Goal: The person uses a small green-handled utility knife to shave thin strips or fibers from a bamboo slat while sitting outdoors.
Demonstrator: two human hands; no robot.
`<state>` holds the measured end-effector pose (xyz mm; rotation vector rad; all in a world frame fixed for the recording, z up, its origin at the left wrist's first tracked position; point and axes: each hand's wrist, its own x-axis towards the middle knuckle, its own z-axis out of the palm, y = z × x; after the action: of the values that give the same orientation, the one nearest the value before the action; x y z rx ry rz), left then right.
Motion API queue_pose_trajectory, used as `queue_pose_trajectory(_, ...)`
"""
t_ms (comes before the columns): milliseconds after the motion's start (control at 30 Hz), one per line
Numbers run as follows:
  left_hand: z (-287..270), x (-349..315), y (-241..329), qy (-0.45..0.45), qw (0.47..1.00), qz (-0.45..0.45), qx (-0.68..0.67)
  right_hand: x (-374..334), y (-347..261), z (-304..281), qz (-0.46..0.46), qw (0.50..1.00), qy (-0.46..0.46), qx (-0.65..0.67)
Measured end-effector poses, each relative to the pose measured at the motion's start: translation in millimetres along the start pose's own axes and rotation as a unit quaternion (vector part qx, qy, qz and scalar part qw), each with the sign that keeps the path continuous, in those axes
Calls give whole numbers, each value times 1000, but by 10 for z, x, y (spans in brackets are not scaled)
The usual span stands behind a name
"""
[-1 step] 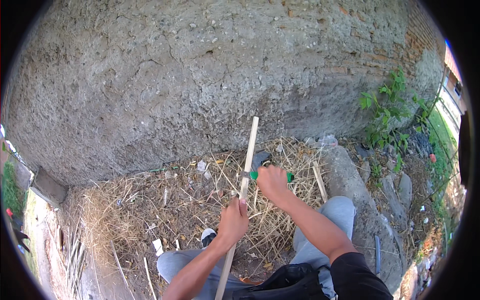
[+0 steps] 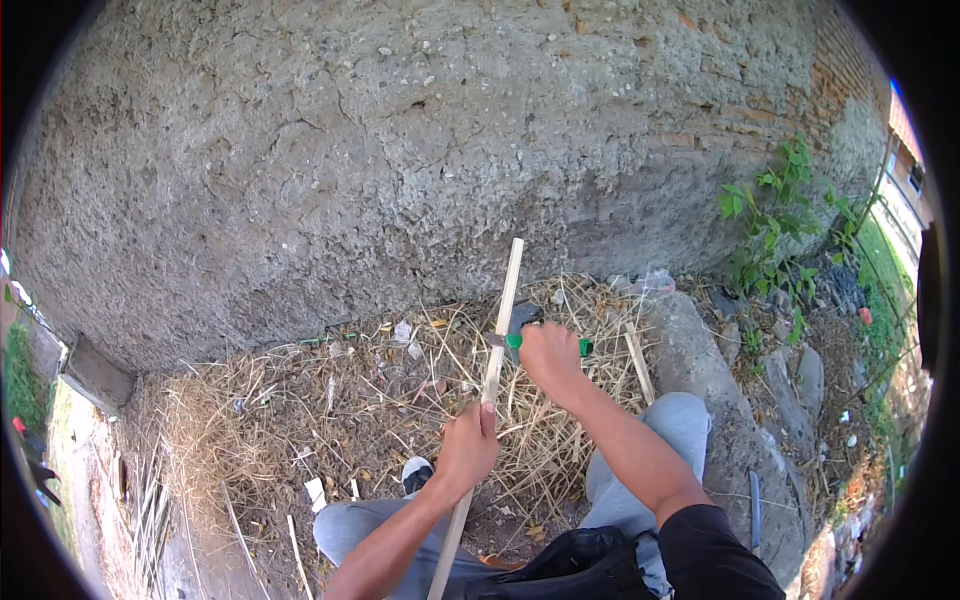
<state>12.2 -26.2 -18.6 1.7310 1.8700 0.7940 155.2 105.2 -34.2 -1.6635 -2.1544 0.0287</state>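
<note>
A long, pale strip of wood or split bamboo slants up from between my legs toward the wall. My left hand is wrapped round it at about mid-length, with the thumb lying along the strip. Just above that, my right hand is closed on the green handle of a knife. The short, dark blade lies across the strip, touching it, a little above my left thumb. The strip's upper end sticks out free beyond the blade, and its lower end runs out of the picture.
A rough, crumbling wall rises right in front of me. Dry shavings litter the ground between my feet. A low stone ledge and a leafy plant are at the right. Several cut strips lie at the lower left.
The strip's upper part and the knife have shifted slightly to the right. My right hand has moved a little right with the knife; my left hand keeps its grip.
</note>
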Motion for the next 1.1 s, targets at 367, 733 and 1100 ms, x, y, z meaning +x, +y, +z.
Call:
queue_pose_trajectory(367, -53, -254, -227, -45, 997, 13, -65, 206, 168, 89, 58, 998, -18, 33)
queue_pose_trajectory(733, -58, -548, -437, -155, 984, -30, -84, 458, 1110, 310, 178, 984, -6, -26)
queue_pose_trajectory(1100, 52, -65, -542, -77, 990, -26, -115, -194, -3, -191, 18, 994, -97, 56)
